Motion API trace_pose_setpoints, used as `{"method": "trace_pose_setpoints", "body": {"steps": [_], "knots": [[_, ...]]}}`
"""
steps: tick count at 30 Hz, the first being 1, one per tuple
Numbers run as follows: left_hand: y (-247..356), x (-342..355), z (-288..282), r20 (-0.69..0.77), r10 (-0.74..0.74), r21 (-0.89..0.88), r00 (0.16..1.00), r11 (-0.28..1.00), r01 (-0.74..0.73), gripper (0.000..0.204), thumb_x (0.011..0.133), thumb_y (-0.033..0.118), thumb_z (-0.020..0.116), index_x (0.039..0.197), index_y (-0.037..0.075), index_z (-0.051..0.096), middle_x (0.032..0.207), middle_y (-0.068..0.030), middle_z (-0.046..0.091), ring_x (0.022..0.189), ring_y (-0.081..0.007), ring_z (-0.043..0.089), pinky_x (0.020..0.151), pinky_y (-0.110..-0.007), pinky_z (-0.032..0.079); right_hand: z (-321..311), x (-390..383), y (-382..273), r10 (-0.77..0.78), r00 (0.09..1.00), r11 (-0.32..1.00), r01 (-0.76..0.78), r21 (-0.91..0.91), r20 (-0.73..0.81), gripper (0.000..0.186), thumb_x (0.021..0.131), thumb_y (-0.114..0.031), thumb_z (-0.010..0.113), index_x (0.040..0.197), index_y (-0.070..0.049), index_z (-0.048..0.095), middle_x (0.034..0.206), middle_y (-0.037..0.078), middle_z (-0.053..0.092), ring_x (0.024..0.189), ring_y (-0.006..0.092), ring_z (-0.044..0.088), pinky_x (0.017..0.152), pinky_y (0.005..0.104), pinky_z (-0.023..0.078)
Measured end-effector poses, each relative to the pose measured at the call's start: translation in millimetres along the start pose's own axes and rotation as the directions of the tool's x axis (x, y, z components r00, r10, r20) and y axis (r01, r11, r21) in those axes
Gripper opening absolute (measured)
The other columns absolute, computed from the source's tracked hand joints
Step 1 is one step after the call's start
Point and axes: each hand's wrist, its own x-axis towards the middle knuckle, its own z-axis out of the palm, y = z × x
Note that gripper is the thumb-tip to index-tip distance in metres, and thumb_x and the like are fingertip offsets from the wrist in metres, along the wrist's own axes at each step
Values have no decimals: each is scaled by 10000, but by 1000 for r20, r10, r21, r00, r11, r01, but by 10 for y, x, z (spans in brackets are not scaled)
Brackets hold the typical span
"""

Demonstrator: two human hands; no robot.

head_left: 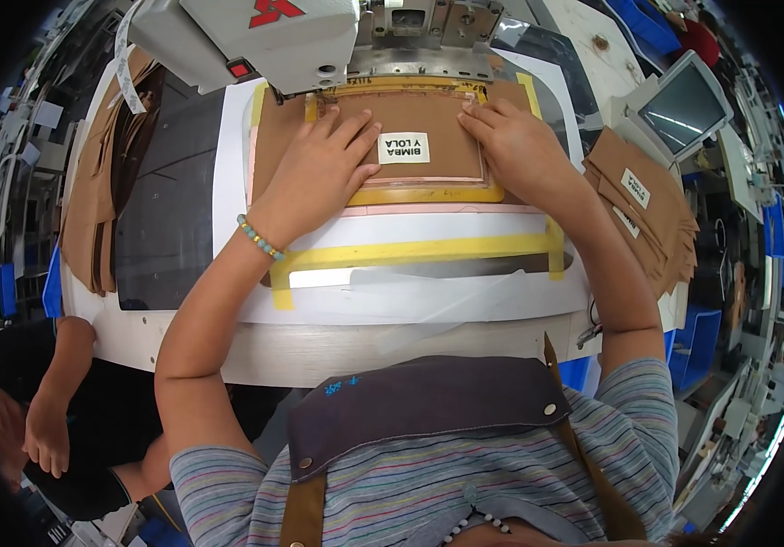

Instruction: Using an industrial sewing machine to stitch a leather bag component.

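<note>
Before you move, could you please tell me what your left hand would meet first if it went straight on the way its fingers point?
Most likely the left hand would first meet the yellow frame's upper bar, though depth is unclear here and it might pass above.

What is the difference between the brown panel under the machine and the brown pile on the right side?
The brown panel lies inside a yellow-edged frame, while the brown pile is loose, its pieces fanned and overlapping.
The left hand and right hand are at the panel; neither touches the pile.
The panel shows one white label, the pile two.
Both are brown, with dark-printed white labels.
</note>
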Motion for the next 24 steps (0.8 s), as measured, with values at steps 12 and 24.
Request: {"method": "trace_pose_setpoints", "body": {"steps": [12,24], "knots": [[0,-13,3,-30,-35,14,999,999,35,512,1059,338,635,1482,53,595,1537,-140,577,1399,-404,525,1161,-475,431,15,75,-45,-32,999,999,32,13,17,358,881,-72,662,1230,-29,732,1347,64,724,1108,271,665,931,378,589],[34,-34,-32,10,-7,-112,1000,994,8,505,1081,370,597,1494,80,596,1570,-155,549,1448,-383,502,1182,-457,444,117,293,-186,-65,998,998,65,4,22,402,917,-77,639,1310,-56,722,1381,29,715,1194,248,649,976,359,587]]}}
